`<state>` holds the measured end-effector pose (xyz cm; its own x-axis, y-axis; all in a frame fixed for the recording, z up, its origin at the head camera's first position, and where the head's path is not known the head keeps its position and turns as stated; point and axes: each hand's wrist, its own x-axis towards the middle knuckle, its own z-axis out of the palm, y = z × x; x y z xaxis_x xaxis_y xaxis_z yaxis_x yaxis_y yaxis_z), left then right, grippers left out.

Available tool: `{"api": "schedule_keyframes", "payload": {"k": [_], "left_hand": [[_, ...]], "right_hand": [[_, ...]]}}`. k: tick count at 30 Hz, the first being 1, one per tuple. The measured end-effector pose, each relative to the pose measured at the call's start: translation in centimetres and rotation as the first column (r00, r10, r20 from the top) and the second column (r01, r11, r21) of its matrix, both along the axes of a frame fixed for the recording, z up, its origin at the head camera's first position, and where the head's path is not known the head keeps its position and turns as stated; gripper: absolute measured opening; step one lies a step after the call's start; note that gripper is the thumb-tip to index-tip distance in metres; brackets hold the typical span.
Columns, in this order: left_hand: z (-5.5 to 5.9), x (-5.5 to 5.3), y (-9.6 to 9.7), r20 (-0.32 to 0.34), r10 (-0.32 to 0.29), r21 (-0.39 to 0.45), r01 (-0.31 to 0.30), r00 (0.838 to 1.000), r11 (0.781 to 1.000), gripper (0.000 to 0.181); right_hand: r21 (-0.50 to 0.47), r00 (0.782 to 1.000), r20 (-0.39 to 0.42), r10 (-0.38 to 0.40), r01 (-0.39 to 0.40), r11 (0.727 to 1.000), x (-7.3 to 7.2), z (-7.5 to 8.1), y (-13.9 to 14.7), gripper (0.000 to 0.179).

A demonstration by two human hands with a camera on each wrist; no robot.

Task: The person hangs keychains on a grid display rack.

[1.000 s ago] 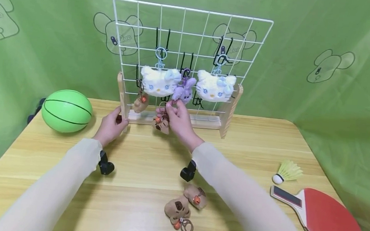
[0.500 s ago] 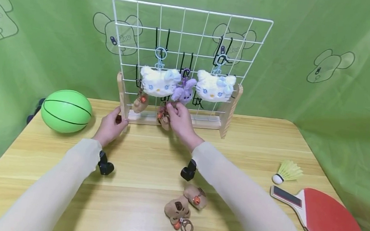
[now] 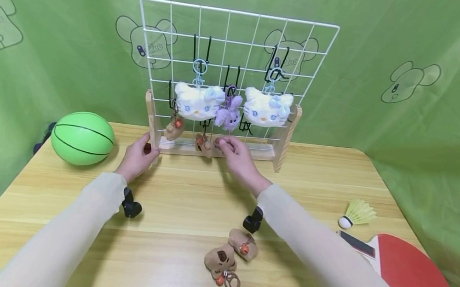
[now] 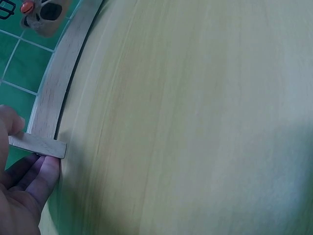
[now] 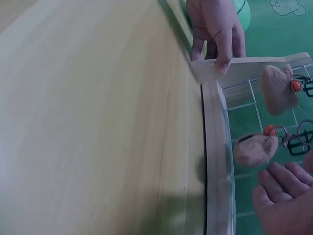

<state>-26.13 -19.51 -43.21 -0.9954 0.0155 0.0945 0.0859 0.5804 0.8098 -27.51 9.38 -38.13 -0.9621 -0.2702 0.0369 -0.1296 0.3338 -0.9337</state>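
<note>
My left hand (image 3: 137,157) pinches the left wooden upright (image 4: 39,145) of the white wire grid rack (image 3: 230,10), thumb on one side and fingers on the other. Low on the rack, a brown plush keychain (image 3: 205,145) with an orange bell hangs from a black hook. Just right of it is my right hand (image 3: 237,158), fingers loosely bent and holding nothing; the right wrist view shows a gap between the fingertips and the plush (image 5: 255,150). Another brown plush keychain (image 3: 174,129) hangs further left. Higher up hang two white cat plush keychains (image 3: 198,101) and a purple rabbit one (image 3: 229,115).
Two more brown plush keychains (image 3: 220,260) lie on the wooden table (image 3: 152,256) in front. A green ball (image 3: 82,138) sits at the left. At the right are a yellow shuttlecock (image 3: 356,214) and a red table tennis paddle (image 3: 414,277). Green cloth surrounds the table.
My right hand has let go of the brown plush keychain, now on the lower middle hook, and moved right and slightly down. The left hand stays on the upright.
</note>
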Motion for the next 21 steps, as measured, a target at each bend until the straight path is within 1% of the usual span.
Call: {"api": "schedule_keyframes", "payload": {"k": [2, 4, 6, 8, 10, 12, 14, 18, 21], "left_hand": [[0.0, -0.1, 0.0, 0.002, -0.002, 0.002, 0.002, 1.000, 1.000, 0.063], [-0.1, -0.1, 0.0, 0.001, -0.003, 0.003, 0.003, 1.000, 1.000, 0.063], [-0.1, -0.1, 0.0, 0.000, -0.005, 0.005, 0.005, 1.000, 1.000, 0.063], [-0.2, -0.1, 0.0, 0.003, -0.004, 0.006, 0.004, 1.000, 1.000, 0.064], [-0.2, -0.1, -0.1, 0.007, -0.001, 0.007, 0.001, 1.000, 1.000, 0.064], [-0.2, -0.1, -0.1, 0.011, 0.000, 0.008, 0.000, 1.000, 1.000, 0.064], [-0.2, -0.1, -0.1, 0.013, -0.001, 0.008, 0.001, 1.000, 1.000, 0.063], [-0.1, -0.1, 0.0, 0.014, -0.003, 0.007, 0.003, 1.000, 1.000, 0.063], [-0.1, -0.1, 0.0, 0.007, -0.004, 0.003, 0.004, 1.000, 1.000, 0.063]], "right_hand": [[0.016, 0.999, 0.017, 0.042, -0.042, 0.999, 0.4, -0.1, 1.1, 0.034], [0.052, 0.995, 0.030, 0.093, -0.095, 0.994, 1.0, -0.3, 2.3, 0.034], [0.107, 0.988, 0.049, 0.146, -0.151, 0.983, 1.7, -0.4, 3.6, 0.033], [0.165, 0.976, 0.078, 0.204, -0.215, 0.963, 2.6, -0.7, 4.8, 0.033], [0.201, 0.956, 0.105, 0.272, -0.289, 0.936, 3.6, -0.9, 6.0, 0.031], [0.219, 0.932, 0.140, 0.334, -0.358, 0.908, 4.5, -1.1, 7.1, 0.029], [0.235, 0.908, 0.153, 0.391, -0.417, 0.878, 5.4, -1.4, 8.1, 0.027], [0.258, 0.867, 0.170, 0.468, -0.497, 0.828, 7.2, -2.1, 10.0, 0.024], [0.285, 0.843, 0.169, 0.511, -0.538, 0.793, 8.3, -2.3, 11.2, 0.026]]}}
